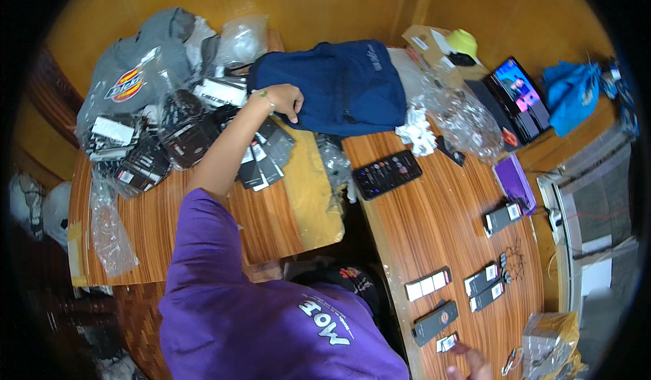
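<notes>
My left hand [281, 102] reaches across the table, its fingers curled in on the lower left edge of a dark blue fabric bag [332, 88]. Just below that wrist, black cardboard hang tags [263, 163] lie fanned out. At the bottom right my right hand [473, 363] is partly cut off by the picture's edge. Its fingers are apart, with one fingertip beside small white-labelled tags [447, 343]; I cannot tell whether they touch. Above these lie a dark grey tag stack [435, 322], a white-faced stack [428, 284] and two more black tag stacks [484, 286].
Bagged black tags [183, 139] and a grey plastic-wrapped bundle [146, 61] fill the left. A phone [386, 174], crumpled clear plastic [468, 119], a purple case [514, 183] and a lit tablet [519, 95] are at right. A gap [359, 224] separates the two table sections.
</notes>
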Action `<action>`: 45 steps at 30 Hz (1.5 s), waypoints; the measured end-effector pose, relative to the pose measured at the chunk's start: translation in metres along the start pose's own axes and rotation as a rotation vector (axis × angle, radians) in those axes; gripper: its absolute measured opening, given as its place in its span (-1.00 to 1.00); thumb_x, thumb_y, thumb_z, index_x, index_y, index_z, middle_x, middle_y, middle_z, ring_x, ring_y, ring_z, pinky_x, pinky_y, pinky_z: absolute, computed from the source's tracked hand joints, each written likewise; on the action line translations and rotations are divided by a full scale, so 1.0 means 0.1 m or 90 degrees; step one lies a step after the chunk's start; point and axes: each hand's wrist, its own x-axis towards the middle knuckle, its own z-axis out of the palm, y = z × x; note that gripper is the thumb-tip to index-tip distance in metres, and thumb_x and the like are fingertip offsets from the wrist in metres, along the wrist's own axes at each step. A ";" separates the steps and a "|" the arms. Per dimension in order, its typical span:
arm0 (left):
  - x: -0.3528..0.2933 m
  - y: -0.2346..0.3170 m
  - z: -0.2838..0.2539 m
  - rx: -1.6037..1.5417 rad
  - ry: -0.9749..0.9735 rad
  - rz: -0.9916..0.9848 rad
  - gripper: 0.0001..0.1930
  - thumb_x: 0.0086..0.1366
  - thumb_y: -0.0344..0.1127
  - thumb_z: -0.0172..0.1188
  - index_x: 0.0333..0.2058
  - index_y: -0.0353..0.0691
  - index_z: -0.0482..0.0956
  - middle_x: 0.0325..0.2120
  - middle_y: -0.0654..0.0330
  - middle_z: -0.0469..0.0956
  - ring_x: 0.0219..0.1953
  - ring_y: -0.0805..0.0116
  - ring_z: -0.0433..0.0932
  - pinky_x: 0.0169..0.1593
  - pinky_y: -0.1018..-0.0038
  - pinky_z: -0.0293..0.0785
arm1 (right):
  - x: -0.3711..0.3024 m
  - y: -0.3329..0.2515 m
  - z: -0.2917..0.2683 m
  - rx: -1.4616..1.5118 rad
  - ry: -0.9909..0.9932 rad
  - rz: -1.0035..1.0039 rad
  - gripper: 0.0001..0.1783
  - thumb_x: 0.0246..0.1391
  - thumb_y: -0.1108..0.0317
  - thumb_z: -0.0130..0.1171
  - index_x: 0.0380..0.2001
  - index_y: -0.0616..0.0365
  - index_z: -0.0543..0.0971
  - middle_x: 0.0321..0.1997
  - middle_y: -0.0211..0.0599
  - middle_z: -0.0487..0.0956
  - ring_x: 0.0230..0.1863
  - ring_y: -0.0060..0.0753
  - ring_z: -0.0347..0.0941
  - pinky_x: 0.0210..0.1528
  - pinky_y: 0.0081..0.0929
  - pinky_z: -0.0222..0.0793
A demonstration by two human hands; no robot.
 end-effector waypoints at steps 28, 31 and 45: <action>0.46 0.38 0.84 0.579 0.388 0.426 -0.92 -0.04 -0.25 0.07 -0.62 0.03 0.53 -0.45 0.36 0.28 -0.28 0.43 0.30 -0.38 0.54 0.28 | 2.01 -1.58 0.16 -0.210 -0.082 -0.336 -0.55 0.00 0.21 0.09 -0.07 0.24 0.40 -0.15 0.04 0.48 -0.13 0.06 0.38 -0.08 -0.23 0.29; 0.54 0.24 0.78 0.524 0.410 0.521 -0.93 -0.05 -0.26 0.08 -0.62 -0.04 0.50 -0.47 0.32 0.27 -0.32 0.43 0.32 -0.41 0.55 0.34 | 2.14 -1.56 0.17 -0.226 -0.018 -0.374 -0.56 0.01 0.16 0.07 -0.11 0.24 0.43 -0.23 0.06 0.50 -0.17 0.04 0.41 -0.07 -0.24 0.31; 0.18 0.26 0.45 0.118 0.495 0.476 -0.85 -0.17 -0.40 0.22 -0.51 -0.19 0.55 -0.55 0.27 0.37 -0.37 0.30 0.40 -0.29 0.43 0.39 | 4.17 -2.28 0.63 -0.295 0.500 -0.437 -0.45 -0.21 0.19 0.25 -0.12 0.12 0.33 -0.28 -0.26 0.37 -0.17 -0.20 0.34 -0.19 -0.29 0.30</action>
